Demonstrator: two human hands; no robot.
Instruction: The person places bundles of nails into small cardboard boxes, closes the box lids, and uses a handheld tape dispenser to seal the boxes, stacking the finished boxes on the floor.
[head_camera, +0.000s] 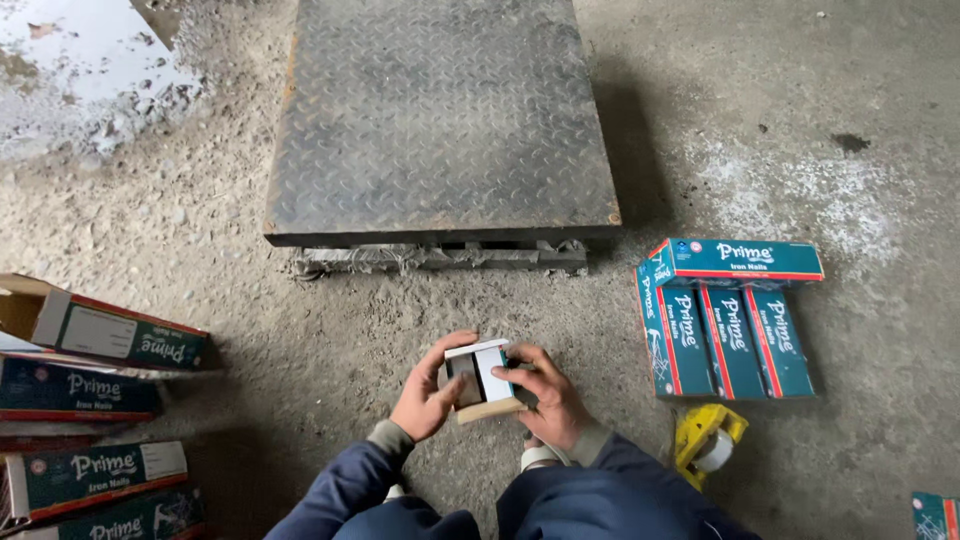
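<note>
This looks like a warehouse yard or packing area of a hardware trade. A checkered steel platform (440, 115), like a floor scale, sits on the rough, dusty concrete floor (800, 130). Right of the platform lie stacked teal boxes (728, 318) with a yellow tape dispenser (708, 442) just below them. Left of the platform more such cartons (95, 410) are piled, and a puddle (85, 50) lies at its far left.

Both hands, left hand (428, 395) and right hand (548, 400), grip a small box (482, 380) between them above the concrete floor (300, 330). A steel plate (440, 115) lies ahead; teal boxes (725, 315) and a yellow tape dispenser (708, 440) sit to the right.
</note>
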